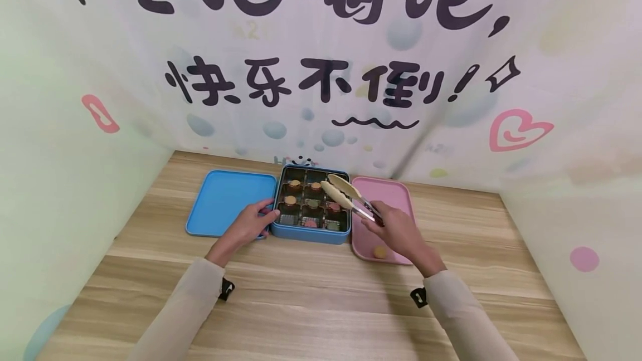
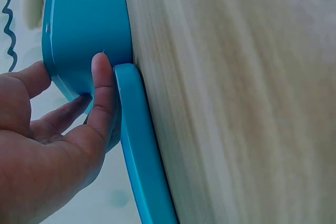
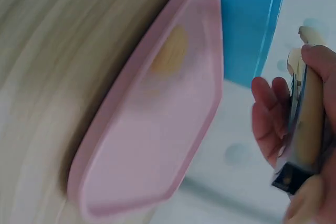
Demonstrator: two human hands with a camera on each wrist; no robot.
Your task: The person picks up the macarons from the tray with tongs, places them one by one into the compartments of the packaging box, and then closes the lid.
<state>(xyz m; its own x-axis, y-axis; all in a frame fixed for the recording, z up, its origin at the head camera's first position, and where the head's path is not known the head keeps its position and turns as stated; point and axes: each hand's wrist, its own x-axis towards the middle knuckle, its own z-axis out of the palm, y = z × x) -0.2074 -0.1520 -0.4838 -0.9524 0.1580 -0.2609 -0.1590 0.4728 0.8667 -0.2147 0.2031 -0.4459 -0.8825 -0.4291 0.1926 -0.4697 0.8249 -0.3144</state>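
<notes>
Pale sleeves point(image 1: 183, 305) reach forward: right hand point(image 1: 398, 231) gripping tongs point(image 1: 341, 198), left hand point(image 1: 246, 224) with relaxed fingers touching the blue box point(image 1: 311, 234). Below the right fingers, a pink tray point(image 1: 362, 241) bears one cookie point(image 1: 380, 252); right of the left fingers, the box's compartments hold several.

I'm in small enclosed booth with playful food-themed decor; whether it stands in home, shop or studio, cannot tell. Pale back wall point(image 1: 321, 38) straight ahead, creased like hung cloth. Left wall point(image 1: 60, 194) and right wall point(image 1: 582, 183) close me in. Big black Chinese lettering point(image 1: 326, 81) ahead, cheerful slogan about eating and drinking one's fill. Blue bubbles point(image 1: 275, 130) below it, pink heart point(image 1: 519, 131) towards right. Wood-grain bench point(image 1: 311, 305) before me, spanning between side walls.
</notes>
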